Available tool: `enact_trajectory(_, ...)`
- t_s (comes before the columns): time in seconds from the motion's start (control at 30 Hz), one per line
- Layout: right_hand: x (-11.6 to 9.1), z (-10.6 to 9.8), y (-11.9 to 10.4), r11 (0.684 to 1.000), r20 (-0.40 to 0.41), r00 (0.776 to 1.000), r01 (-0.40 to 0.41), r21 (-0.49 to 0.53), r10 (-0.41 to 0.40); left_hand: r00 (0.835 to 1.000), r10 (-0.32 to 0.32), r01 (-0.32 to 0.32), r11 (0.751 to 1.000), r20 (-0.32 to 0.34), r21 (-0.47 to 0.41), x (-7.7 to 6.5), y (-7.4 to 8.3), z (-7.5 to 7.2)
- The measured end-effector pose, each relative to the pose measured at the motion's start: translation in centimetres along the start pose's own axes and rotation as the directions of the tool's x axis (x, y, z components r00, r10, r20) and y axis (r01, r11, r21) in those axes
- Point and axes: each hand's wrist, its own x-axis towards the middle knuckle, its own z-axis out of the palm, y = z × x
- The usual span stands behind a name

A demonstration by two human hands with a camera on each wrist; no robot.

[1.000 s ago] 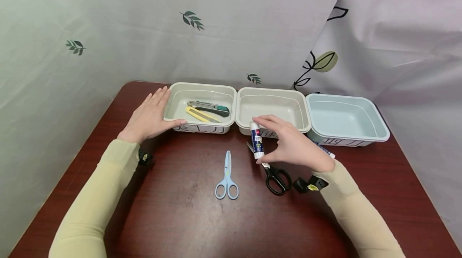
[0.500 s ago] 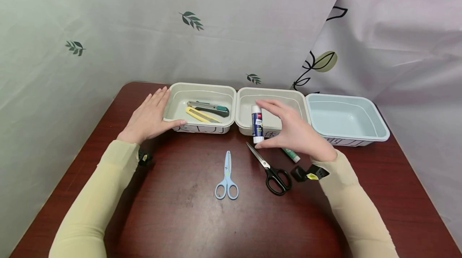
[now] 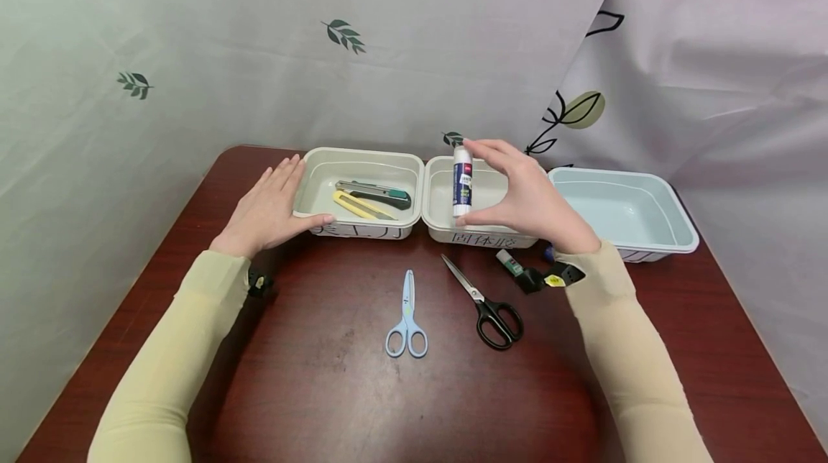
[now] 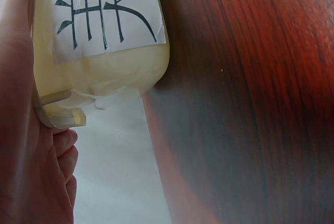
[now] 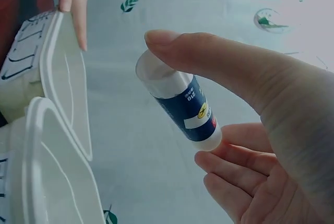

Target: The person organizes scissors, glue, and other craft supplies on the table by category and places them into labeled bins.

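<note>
Position of the glue stick (image 3: 462, 182): above the middle bin (image 3: 438, 197)

Head view: my right hand (image 3: 530, 193) pinches the upright glue stick end to end. My left hand (image 3: 268, 208) rests, fingers extended, against the left bin (image 3: 320, 193), which contains utility knives (image 3: 380, 195).

Left wrist view: my left hand lies along the left bin's rim.

Right wrist view: my thumb (image 5: 209, 57) presses one end, fingertips the other.

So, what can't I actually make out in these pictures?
Navy glue stick: smallest print too small in the head view.
Green glue stick: head view, lower end behind the black wrist camera.
Light-blue bin: head view, part of its front label behind the right sleeve.
Cream bin: left wrist view, label cut off by the top edge.
</note>
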Motion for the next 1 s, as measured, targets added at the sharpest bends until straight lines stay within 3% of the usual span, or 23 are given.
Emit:
enact_trajectory(0.57,3.4,-0.8,1.9,0.991,0.000,0.994,-0.105,0.077,0.106,1.000,0.004,-0.004,1.000,-0.011,-0.002,0.1,0.0,-0.1)
enact_trajectory(0.8,4.2,-0.2,3.1,0.982,0.035,0.987,-0.162,0.097,0.160,1.000,0.002,-0.002,1.000,-0.011,-0.006,0.1,0.0,-0.1)
enact_trajectory(1.0,4.1,1.0,4.2,0.968,0.092,0.966,-0.245,0.054,0.240,1.000,0.005,-0.005,1.000,-0.015,-0.005,0.1,0.0,0.1)
